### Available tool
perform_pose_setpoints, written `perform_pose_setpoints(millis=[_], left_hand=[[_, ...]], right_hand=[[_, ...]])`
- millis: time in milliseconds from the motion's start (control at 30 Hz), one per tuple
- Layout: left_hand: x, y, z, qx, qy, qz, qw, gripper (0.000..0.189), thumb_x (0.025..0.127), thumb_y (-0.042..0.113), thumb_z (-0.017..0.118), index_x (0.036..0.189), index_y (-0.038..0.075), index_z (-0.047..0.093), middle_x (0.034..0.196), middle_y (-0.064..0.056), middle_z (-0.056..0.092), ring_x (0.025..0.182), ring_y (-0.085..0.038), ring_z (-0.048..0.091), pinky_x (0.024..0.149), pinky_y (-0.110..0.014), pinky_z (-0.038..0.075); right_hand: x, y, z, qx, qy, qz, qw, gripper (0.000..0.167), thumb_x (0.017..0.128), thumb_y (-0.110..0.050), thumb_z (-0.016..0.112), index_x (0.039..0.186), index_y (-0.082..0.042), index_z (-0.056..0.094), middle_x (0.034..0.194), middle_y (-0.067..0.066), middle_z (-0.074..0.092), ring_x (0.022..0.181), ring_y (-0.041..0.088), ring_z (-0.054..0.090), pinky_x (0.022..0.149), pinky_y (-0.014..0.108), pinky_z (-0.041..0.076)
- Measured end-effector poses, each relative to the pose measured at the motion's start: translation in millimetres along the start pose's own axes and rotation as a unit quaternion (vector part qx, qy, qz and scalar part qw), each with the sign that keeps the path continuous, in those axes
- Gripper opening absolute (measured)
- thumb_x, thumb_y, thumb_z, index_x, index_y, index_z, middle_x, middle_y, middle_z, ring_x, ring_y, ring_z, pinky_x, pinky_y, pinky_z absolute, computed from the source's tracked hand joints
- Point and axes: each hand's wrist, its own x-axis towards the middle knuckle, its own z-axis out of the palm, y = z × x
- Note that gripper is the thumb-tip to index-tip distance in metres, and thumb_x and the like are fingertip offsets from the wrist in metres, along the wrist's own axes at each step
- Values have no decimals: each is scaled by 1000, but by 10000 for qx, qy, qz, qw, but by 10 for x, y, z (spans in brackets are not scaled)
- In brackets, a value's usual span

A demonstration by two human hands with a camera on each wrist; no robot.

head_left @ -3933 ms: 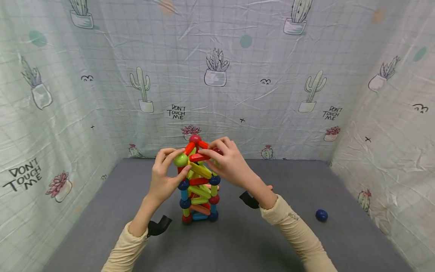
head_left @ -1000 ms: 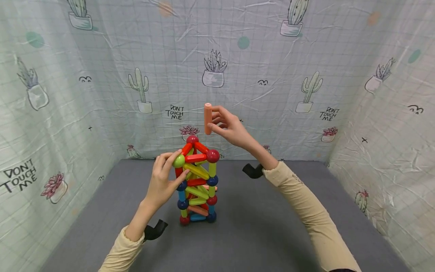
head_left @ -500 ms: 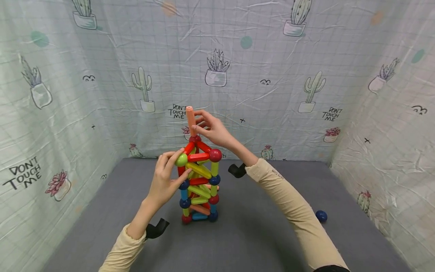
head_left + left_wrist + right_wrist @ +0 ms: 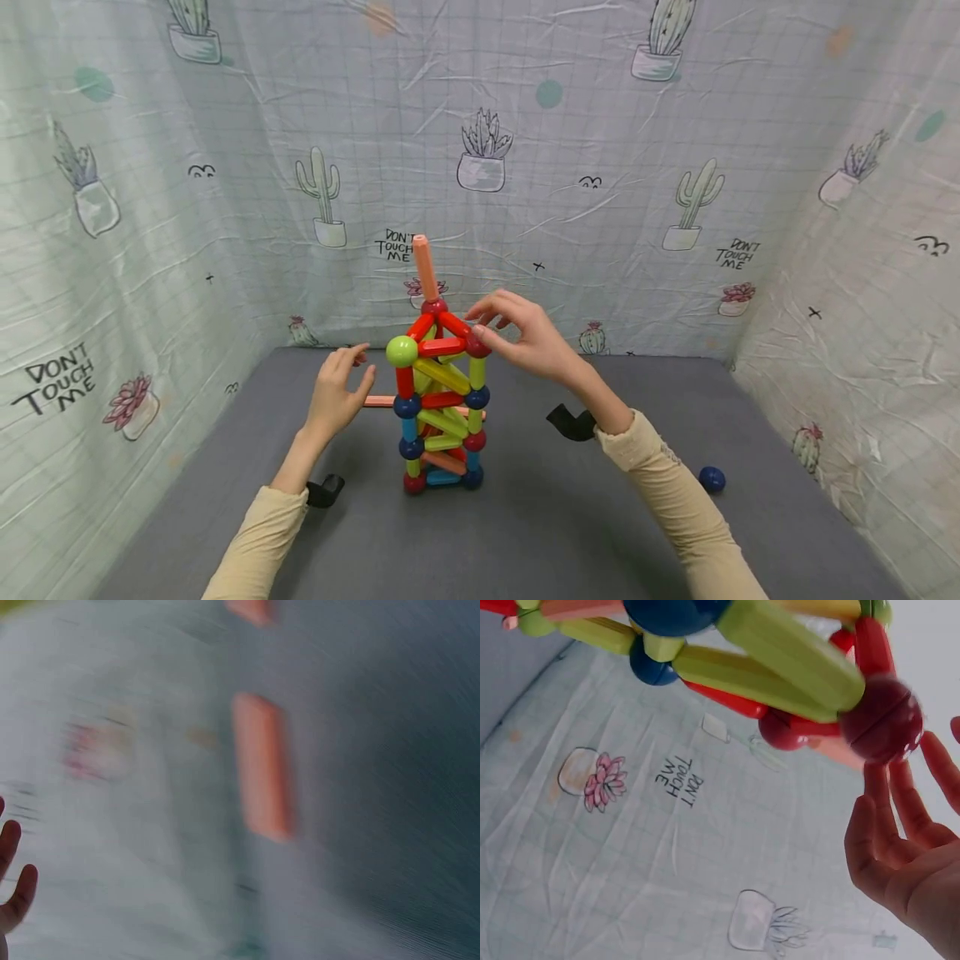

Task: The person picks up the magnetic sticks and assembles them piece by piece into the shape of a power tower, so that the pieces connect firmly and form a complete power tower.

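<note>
A tall tower [image 4: 442, 398] of coloured rods and balls stands mid-table in the head view. A peach rod [image 4: 425, 268] rises, slightly tilted, from the red ball [image 4: 433, 309] at its peak. My right hand [image 4: 531, 333] is at the tower's upper right corner, its relaxed fingers right at another red ball [image 4: 883, 720]. In the right wrist view the fingertips [image 4: 900, 772] lie partly behind that ball. My left hand [image 4: 335, 393] hovers left of the tower, holding nothing, apart from the lime ball [image 4: 402, 351] at the upper left corner.
Behind the tower, a peach rod [image 4: 378, 401] lies on the grey table [image 4: 525, 533]; it is blurred in the left wrist view. A loose blue ball [image 4: 712, 479] sits at the right. Patterned sheets [image 4: 570, 275] enclose the back and sides.
My right hand brought the peach rod onto the peak, let it go, then moved down to the right corner ball. My left hand has released the lime ball and drawn back left.
</note>
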Motion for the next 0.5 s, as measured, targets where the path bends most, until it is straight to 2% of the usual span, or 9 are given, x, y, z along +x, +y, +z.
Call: perform_pose_setpoints(millis=[100,233,333,400,500], left_hand=[[-162,-352,150,903,-712,-144,9933,29,77,9,66,104,2,60,85,-12,57,76,-27,51,64,-39,38],[-337,-665,301,1798,-1703,209,9686,29,75,13,68,102,5,62,85,-11,56,74,-28,51,58,-38,36],[-396,-759,370,2176,-2266,730,9465,29,75,18,69,102,9,63,86,-9,55,76,-28,50,59,-38,36],[-404,-779,403,2330,-2532,1038,9332,27,76,20,69,101,12,63,85,-8,55,77,-28,49,61,-40,37],[-394,-772,430,2500,-2856,1304,9159,23,77,20,68,99,15,64,84,-7,55,79,-28,49,65,-43,39]], right_hand=[[-84,-34,25,-238,-59,-284,9993,13,86,-12,57,99,-9,61,101,4,56,91,14,52,74,28,46],[-127,-49,51,-318,-12,-348,9989,12,86,-12,57,98,-11,61,102,4,55,93,15,51,75,28,46],[-135,-45,55,-311,-16,-303,9991,12,86,-12,57,98,-11,61,102,4,55,93,14,51,75,28,46],[-135,-41,54,-325,-19,-300,9990,12,86,-12,57,98,-11,61,102,3,55,93,14,51,75,28,45],[-127,-34,53,-346,-4,-330,9989,12,87,-12,56,98,-11,61,101,3,55,92,14,51,74,28,45]])
